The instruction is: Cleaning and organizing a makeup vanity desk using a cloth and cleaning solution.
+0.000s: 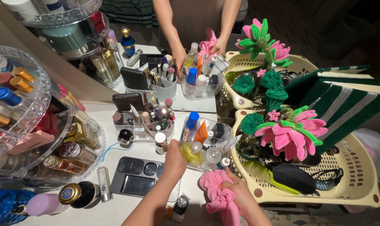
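Observation:
My left hand [173, 158] reaches over the white dressing table and grips a small yellow bottle [191, 153] with a clear cap. The bottle stands in a clear plastic organizer [221, 130] among several small bottles and tubes, one with a blue cap [193, 117]. My right hand [237, 191] is at the table's front edge, closed on a bunched pink cloth [215, 193]. A mirror behind the table repeats both hands and the organizer in reflection.
A clear tiered cosmetics stand [33, 109] fills the left. A white brush holder [136, 134] and a grey makeup palette [136, 178] lie near my left arm. On the right, a beige basket [359, 184] holds pink and green craft flowers [291, 134] and a black brush [292, 178].

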